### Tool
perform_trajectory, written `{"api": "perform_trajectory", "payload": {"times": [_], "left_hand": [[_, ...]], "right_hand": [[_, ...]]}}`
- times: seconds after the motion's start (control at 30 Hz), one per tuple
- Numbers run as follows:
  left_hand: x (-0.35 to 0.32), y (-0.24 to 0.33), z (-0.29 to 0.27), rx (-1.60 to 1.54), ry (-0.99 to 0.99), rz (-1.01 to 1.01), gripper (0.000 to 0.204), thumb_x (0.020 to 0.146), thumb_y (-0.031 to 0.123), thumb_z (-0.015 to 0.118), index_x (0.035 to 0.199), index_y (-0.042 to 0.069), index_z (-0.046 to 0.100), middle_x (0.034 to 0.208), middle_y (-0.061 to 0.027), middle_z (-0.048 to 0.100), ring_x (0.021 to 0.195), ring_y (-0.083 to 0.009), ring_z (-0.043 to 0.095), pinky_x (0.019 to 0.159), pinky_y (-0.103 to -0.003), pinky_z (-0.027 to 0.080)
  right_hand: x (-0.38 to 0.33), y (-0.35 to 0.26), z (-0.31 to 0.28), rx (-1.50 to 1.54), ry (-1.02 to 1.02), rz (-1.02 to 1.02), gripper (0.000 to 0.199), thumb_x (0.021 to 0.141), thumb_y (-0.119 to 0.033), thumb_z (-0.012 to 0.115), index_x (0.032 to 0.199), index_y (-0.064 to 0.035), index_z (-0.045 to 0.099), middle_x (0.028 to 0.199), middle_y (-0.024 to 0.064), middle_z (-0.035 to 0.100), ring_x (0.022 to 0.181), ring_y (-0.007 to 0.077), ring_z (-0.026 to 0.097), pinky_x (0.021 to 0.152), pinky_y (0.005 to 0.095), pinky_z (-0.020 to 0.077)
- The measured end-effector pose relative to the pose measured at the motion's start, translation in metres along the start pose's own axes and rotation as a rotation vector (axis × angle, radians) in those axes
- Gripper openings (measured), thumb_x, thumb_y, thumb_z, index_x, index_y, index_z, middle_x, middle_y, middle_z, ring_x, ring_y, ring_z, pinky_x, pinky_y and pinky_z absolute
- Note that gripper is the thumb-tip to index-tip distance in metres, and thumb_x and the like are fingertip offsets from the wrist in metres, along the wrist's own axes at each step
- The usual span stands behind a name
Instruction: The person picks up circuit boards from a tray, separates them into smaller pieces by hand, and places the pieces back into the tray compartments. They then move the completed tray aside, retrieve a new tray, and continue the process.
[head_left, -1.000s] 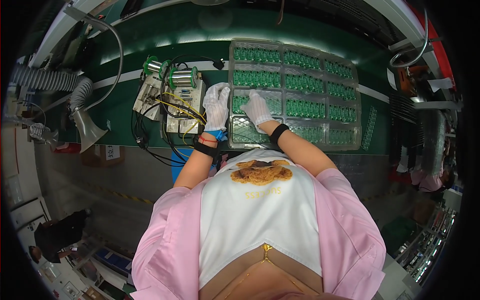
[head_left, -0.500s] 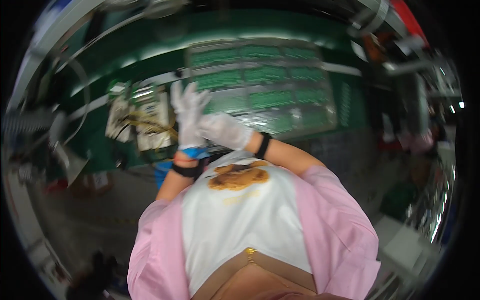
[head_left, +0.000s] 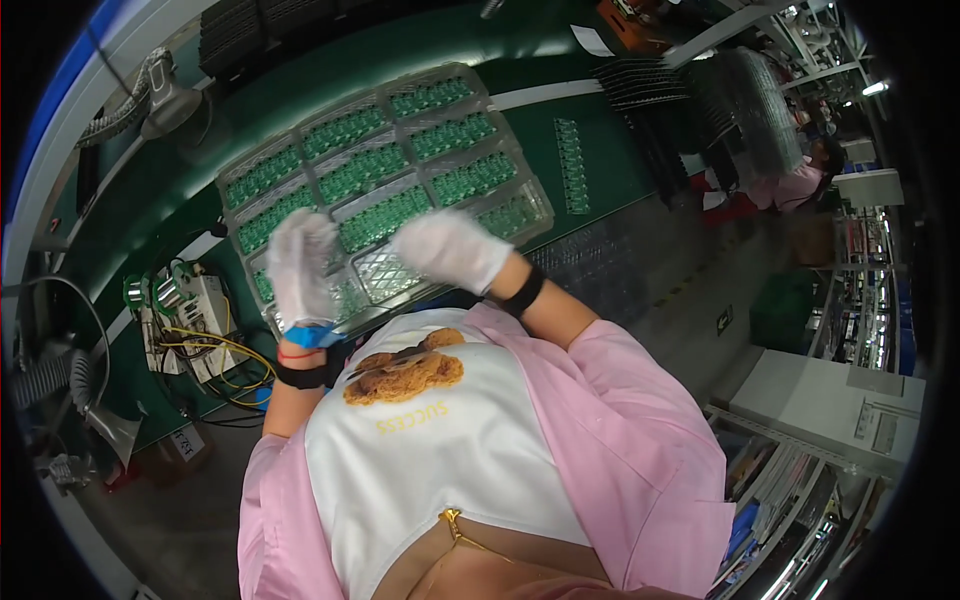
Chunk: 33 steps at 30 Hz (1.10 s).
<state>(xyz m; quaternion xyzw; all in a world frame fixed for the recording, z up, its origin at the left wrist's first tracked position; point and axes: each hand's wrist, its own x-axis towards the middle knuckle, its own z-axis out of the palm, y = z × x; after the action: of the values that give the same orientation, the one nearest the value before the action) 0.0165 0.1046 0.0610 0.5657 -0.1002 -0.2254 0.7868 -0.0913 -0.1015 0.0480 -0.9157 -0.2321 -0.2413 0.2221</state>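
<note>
Head camera view: the person's two gloved hands are over the front part of a clear compartmented tray (head_left: 518, 150), which lies slantwise across the table (head_left: 625, 150) with its near edge close to the person's shirt (head_left: 400, 470). Rows of small green circuit boards (head_left: 383, 217) sit in its compartments. The left hand (head_left: 303, 265) is above the tray's left side, its fingers apparently held close together; blur hides whether they pinch a board. The right hand (head_left: 450, 248) is over the front middle area, fingers bunched; whether they grip or touch anything cannot be told.

The likeliest trouble is a knocked row: the boards are packed closely, and a loose glove tip or a low palm could snag one and drag its neighbours out of line. The near edge is another weak point, since a forearm or the shirt pressing against it could push the tray and jostle every compartment. Yellow cables (head_left: 220, 345) loop near the left wrist, so a leftward reach might hook the black wristband (head_left: 300, 377) and tug the soldering equipment (head_left: 205, 325). The strip of green boards (head_left: 572, 165) right of the tray could be brushed by a wide right-hand sweep.
</note>
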Motion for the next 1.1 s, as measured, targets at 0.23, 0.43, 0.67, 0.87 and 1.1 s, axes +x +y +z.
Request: {"api": "perform_trajectory", "payload": {"times": [0.23, 0.43, 0.67, 0.87, 1.1], "left_hand": [[-0.018, 0.005, 0.013, 0.416, 0.296, 0.144, 0.051, 0.097, 0.030, 0.046, 0.138, 0.002, 0.031, 0.110, -0.0095, 0.058, 0.086, -0.0119, 0.058, 0.078, -0.023, 0.047], [-0.048, -0.023, 0.034, 0.334, 0.371, 0.072, 0.054, 0.098, 0.032, 0.045, 0.140, 0.003, 0.029, 0.108, -0.0093, 0.058, 0.082, -0.0113, 0.058, 0.077, -0.023, 0.047], [-0.045, -0.024, 0.041, 0.158, 0.227, 0.076, 0.064, 0.095, 0.040, 0.048, 0.141, 0.003, 0.024, 0.112, -0.0110, 0.058, 0.086, -0.0157, 0.062, 0.078, -0.027, 0.049], [-0.033, -0.005, 0.062, -0.142, -0.057, 0.028, 0.056, 0.095, 0.033, 0.047, 0.140, 0.005, 0.029, 0.124, -0.0126, 0.053, 0.094, -0.0239, 0.063, 0.089, -0.035, 0.048], [-0.047, 0.022, -0.006, 0.216, -0.005, 0.334, 0.036, 0.093, 0.022, 0.054, 0.123, 0.002, 0.049, 0.107, -0.0164, 0.061, 0.089, -0.0234, 0.063, 0.084, -0.038, 0.051]], "right_hand": [[-0.189, 0.137, -0.091, -0.586, 0.109, 1.694, 0.026, 0.081, -0.029, 0.063, 0.085, -0.0041, 0.061, 0.090, 0.0167, 0.063, 0.090, 0.0352, 0.062, 0.075, 0.0451, 0.0506], [-0.205, 0.165, -0.093, -0.361, -0.130, 1.831, 0.037, 0.075, -0.036, 0.071, 0.089, -0.0024, 0.063, 0.091, 0.0190, 0.064, 0.093, 0.0326, 0.062, 0.077, 0.0410, 0.0500], [-0.245, 0.187, -0.105, 0.300, 0.076, 1.395, 0.045, 0.069, -0.038, 0.077, 0.094, -0.0020, 0.067, 0.091, 0.0188, 0.067, 0.087, 0.0301, 0.064, 0.072, 0.0392, 0.0498], [-0.066, 0.046, -0.123, 0.603, -0.107, 0.794, 0.033, 0.079, -0.031, 0.069, 0.090, 0.0003, 0.066, 0.084, 0.0135, 0.066, 0.068, 0.0285, 0.060, 0.060, 0.0344, 0.0475], [0.041, -0.043, 0.006, 0.221, -0.159, 0.184, 0.041, 0.070, -0.032, 0.077, 0.094, -0.0017, 0.063, 0.082, 0.0106, 0.063, 0.072, 0.0271, 0.062, 0.065, 0.0320, 0.0510]]}}
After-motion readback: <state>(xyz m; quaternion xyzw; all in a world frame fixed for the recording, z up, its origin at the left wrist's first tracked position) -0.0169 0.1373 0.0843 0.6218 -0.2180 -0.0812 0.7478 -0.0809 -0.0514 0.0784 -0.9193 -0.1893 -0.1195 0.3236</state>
